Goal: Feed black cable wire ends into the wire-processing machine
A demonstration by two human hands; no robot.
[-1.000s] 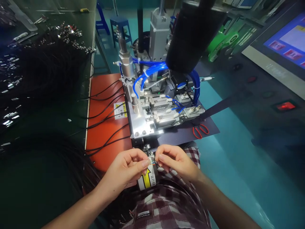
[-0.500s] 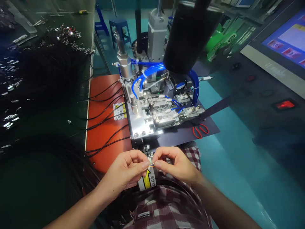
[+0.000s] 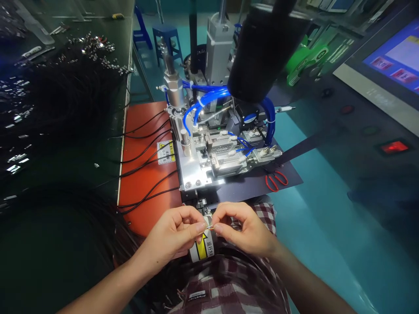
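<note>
Thin coloured wires (image 3: 209, 227) run between the fingertips of both hands, just in front of the machine. My left hand (image 3: 183, 229) pinches their left end between thumb and forefinger. Closed on their right end, my right hand (image 3: 238, 226) faces it with a small gap between the fingertips. Below the wires is a white label with a yellow arrow (image 3: 202, 248). The metal machine (image 3: 193, 168) with blue air tubes (image 3: 212, 93) stands beyond the hands. Several black cables (image 3: 147, 192) lie across the orange-red surface (image 3: 137, 131) at its left.
Red-handled scissors (image 3: 276, 181) lie on the dark plate to the right. A large bundle of black cables (image 3: 78, 83) covers the left table. A black cylinder (image 3: 262, 56) hangs above the machine. A screen (image 3: 396, 61) and a lit red switch (image 3: 394, 147) are at the right.
The view has shifted slightly. My right hand has moved a little to the right, and the wires between the fingertips look slightly more spread.
</note>
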